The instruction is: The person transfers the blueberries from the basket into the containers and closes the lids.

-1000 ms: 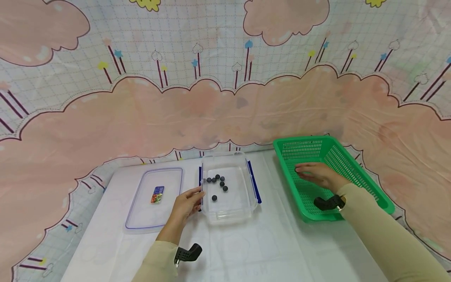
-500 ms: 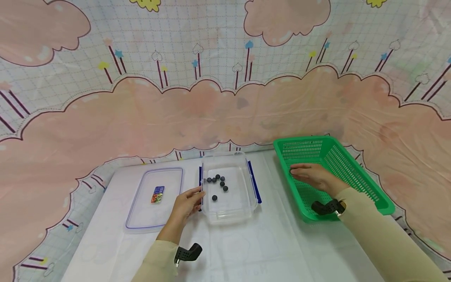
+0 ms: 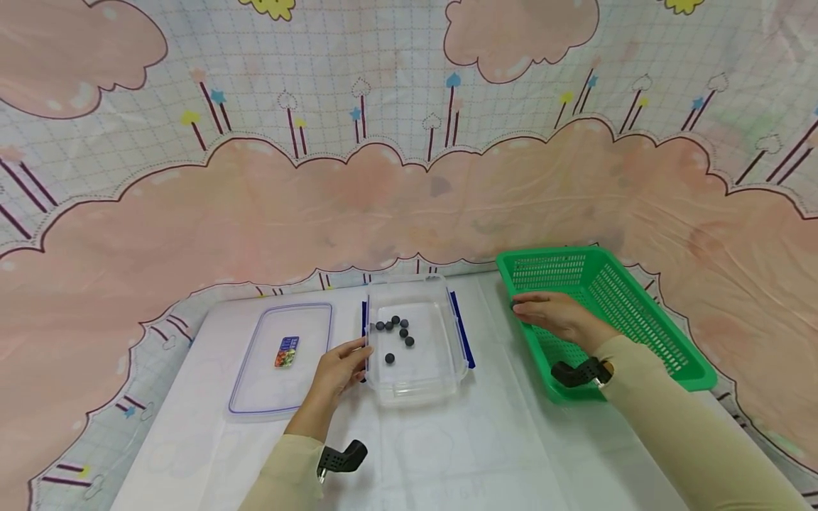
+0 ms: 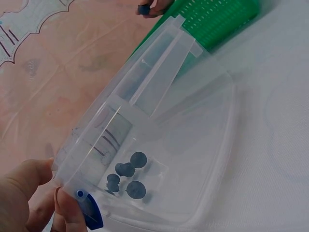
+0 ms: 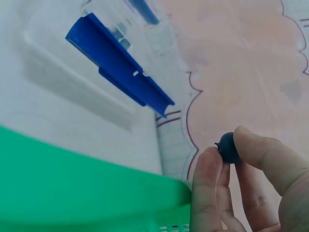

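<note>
My right hand [image 3: 562, 316] is over the left rim of the green basket [image 3: 549, 273], pinching one dark blueberry [image 5: 229, 148] between thumb and fingers. The berry shows plainly in the right wrist view and is mostly hidden in the head view. My left hand [image 3: 339, 369] grips the left wall of a clear plastic food box [image 3: 428, 369], beside a blue latch [image 4: 90, 210]. Several blueberries [image 3: 390, 358] lie on the box floor, most of them grouped toward its left and middle.
A clear lid [image 3: 268, 394] with a bluish rim and a printed label [image 3: 287, 353] lies left of the box. Another blue latch [image 5: 118, 65] hangs folded out on the box's right side. A patterned cloth [image 3: 409, 213] stands behind the white-covered table [image 3: 447, 454].
My right hand has moved left from inside the basket to above its left rim, carrying the blueberry. My left hand and the box have stayed put.
</note>
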`<state>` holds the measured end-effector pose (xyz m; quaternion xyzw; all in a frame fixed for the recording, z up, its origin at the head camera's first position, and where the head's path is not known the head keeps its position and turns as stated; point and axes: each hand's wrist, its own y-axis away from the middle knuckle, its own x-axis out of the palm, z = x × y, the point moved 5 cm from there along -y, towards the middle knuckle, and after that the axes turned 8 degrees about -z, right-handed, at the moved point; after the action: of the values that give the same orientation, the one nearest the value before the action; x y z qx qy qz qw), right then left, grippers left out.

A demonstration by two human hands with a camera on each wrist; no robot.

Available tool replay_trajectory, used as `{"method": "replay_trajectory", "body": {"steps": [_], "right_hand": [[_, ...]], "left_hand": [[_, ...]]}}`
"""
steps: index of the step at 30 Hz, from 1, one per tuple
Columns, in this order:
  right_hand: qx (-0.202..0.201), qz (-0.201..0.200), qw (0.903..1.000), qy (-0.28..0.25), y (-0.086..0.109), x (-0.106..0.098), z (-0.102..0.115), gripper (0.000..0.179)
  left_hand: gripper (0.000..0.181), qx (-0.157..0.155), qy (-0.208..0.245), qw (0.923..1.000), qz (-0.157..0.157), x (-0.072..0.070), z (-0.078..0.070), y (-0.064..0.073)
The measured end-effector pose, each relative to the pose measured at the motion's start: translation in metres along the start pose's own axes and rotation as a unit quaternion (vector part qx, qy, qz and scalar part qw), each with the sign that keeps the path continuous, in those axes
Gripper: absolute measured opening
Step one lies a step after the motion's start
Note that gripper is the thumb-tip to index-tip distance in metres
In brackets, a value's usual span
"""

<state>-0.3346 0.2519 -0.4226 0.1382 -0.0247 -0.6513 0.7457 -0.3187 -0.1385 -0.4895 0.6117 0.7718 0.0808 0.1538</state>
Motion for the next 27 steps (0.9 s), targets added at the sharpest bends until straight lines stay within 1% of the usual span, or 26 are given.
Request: {"method": "replay_trajectory", "body": {"steps": [4, 13, 18, 24, 27], "right_hand": [[-0.001, -0.003, 1.0000, 0.000, -0.003, 0.005, 0.002, 0.060], [0.000, -0.016, 0.9990, -0.041, -0.013, 0.018, 0.007, 0.057], [0.005, -0.022, 0.9983, -0.054, -0.022, 0.022, 0.007, 0.056], [-0.006, -0.019, 0.9978, -0.062, -0.031, 0.030, 0.005, 0.055], [-0.004, -0.026, 0.9972, -0.071, -0.035, 0.034, 0.005, 0.053]], "left_hand": [[0.042, 0.000, 0.004, 1.0000, -0.001, 0.000, 0.000, -0.001], [0.043, -0.001, 0.003, 1.0000, 0.002, 0.001, -0.001, 0.001], [0.043, -0.002, 0.006, 1.0000, 0.002, 0.001, -0.003, 0.002], [0.043, 0.002, 0.007, 1.0000, 0.002, 0.002, -0.002, 0.001], [0.043, 0.003, 0.006, 1.0000, 0.001, 0.002, -0.001, 0.000]]}}
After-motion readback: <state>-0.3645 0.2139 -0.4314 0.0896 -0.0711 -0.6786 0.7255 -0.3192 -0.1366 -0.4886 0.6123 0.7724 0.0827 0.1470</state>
